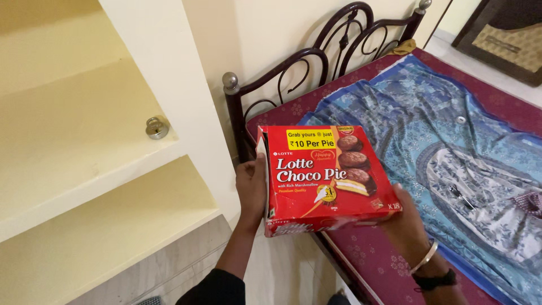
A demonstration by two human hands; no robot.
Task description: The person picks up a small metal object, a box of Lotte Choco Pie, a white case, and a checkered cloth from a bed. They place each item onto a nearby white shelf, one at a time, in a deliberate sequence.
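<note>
A flat red cardboard snack box (324,175) with pictures of chocolate-coated pies on its lid is held level in front of me. My left hand (251,189) grips its left edge, fingers under and thumb on the side. My right hand (403,223) holds the box's lower right corner from beneath; that wrist wears a thin metal bangle and a dark band. The box hovers over the gap between the shelves and the bed's corner.
Pale yellow built-in shelves (113,169) stand at left, with a small metal padlock (157,127) on the middle shelf. A bed with a dark iron headboard (316,62), maroon sheet and blue patterned cloth (451,152) fills the right. Tiled floor below.
</note>
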